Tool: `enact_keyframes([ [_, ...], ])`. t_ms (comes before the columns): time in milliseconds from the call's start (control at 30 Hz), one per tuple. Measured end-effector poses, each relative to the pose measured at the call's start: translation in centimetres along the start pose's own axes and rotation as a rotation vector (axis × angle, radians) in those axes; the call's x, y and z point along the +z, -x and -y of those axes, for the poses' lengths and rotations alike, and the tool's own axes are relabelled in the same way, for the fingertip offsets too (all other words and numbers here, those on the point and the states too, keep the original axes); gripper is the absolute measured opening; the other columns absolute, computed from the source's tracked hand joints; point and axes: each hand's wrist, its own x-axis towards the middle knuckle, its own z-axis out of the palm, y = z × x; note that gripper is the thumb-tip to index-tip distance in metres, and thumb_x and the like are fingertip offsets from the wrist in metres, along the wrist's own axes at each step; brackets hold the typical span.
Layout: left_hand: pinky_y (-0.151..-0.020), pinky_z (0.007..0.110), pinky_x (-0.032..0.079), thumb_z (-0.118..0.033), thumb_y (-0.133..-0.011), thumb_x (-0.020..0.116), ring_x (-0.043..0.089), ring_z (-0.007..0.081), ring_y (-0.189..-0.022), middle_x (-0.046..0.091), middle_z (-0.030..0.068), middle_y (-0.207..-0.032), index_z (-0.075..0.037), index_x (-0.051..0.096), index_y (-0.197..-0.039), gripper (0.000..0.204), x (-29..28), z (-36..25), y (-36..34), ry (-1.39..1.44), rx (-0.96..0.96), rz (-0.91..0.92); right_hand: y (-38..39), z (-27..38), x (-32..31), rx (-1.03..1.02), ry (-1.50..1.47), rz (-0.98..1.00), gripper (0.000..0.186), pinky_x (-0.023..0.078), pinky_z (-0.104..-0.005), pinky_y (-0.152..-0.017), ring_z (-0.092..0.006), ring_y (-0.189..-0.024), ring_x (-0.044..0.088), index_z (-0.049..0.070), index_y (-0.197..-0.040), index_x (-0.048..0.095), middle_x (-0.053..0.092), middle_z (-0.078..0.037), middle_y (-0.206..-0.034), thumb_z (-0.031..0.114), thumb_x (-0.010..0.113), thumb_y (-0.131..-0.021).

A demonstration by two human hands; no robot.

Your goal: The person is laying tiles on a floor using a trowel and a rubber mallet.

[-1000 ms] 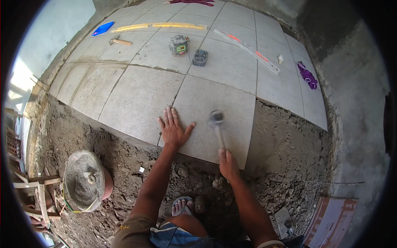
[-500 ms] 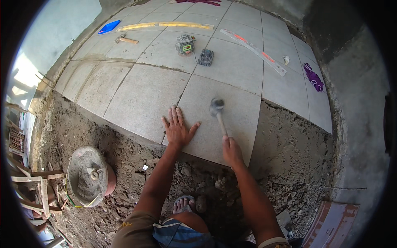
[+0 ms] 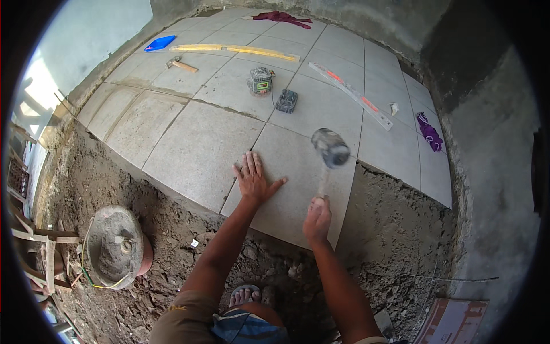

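Note:
My left hand (image 3: 255, 182) lies flat with fingers spread across the joint between two large grey floor tiles. Most of it rests on the front tile (image 3: 281, 212), whose near edge overhangs the rough mortar bed. In my right hand (image 3: 318, 221) is a rubber mallet (image 3: 330, 148), its fingers wrapped round the pale handle. The mallet's dark head is blurred by motion and appears raised above the right part of that tile. Beyond it stand a laser level (image 3: 261, 81) and a small dark battery-like block (image 3: 287, 101) on the laid tiles.
A bucket of mortar (image 3: 117, 246) stands on the dirt at left. On the tiles lie a hammer (image 3: 182, 64), a yellow straightedge (image 3: 258, 52), a clear-and-orange level bar (image 3: 349, 92), a blue tray (image 3: 160, 43) and a purple cloth (image 3: 429, 133). A cardboard box (image 3: 452, 321) sits at lower right.
The mallet has come up off the tile and swung slightly right, its head now larger in view. My left hand keeps its place on the tile. The whole view has shifted a little.

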Motion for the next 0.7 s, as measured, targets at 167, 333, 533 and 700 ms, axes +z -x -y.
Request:
enact_keyframes([
  [167,-0.123,0.060,0.002,-0.093,-0.077,0.040,0.011,0.0365,-0.156,0.014,0.0256,-0.166,0.008,0.013,-0.158,0.132,0.8,0.2,0.0,-0.017,0.004,-0.008,-2.2,-1.0,0.8,0.190,0.314,0.225,0.042,0.049,-0.0525,-0.070,-0.0501,-0.083,0.064,-0.003,-0.105,0.056,0.065,-0.027,-0.083,0.036,0.041,-0.108],
  [333,-0.123,0.059,0.003,-0.092,-0.077,0.042,0.013,0.0380,-0.155,0.016,0.0268,-0.165,0.008,0.017,-0.157,0.131,1.1,0.4,-0.1,-0.005,0.028,-0.079,-2.2,-0.1,0.7,0.090,0.273,0.138,0.043,0.048,-0.0562,-0.072,-0.0514,-0.089,0.064,-0.003,-0.102,0.055,0.065,-0.030,-0.085,0.038,0.041,-0.107],
  [533,-0.124,0.057,0.003,-0.091,-0.077,0.044,0.013,0.0385,-0.155,0.018,0.0272,-0.165,0.005,0.019,-0.158,0.128,0.8,0.6,0.4,-0.048,0.042,-0.031,-1.6,-0.5,0.0,0.103,0.190,0.159,0.042,0.047,-0.0574,-0.072,-0.0521,-0.085,0.064,-0.002,-0.103,0.054,0.065,-0.029,-0.082,0.037,0.041,-0.107],
  [700,-0.124,0.056,0.003,-0.091,-0.078,0.044,0.012,0.0389,-0.155,0.018,0.0272,-0.165,0.005,0.020,-0.158,0.127,1.0,0.7,0.4,0.035,0.057,-0.061,-2.2,-1.4,-0.7,0.064,0.246,0.181,0.044,0.046,-0.0580,-0.074,-0.0519,-0.084,0.063,-0.002,-0.103,0.055,0.064,-0.029,-0.085,0.039,0.038,-0.108],
])
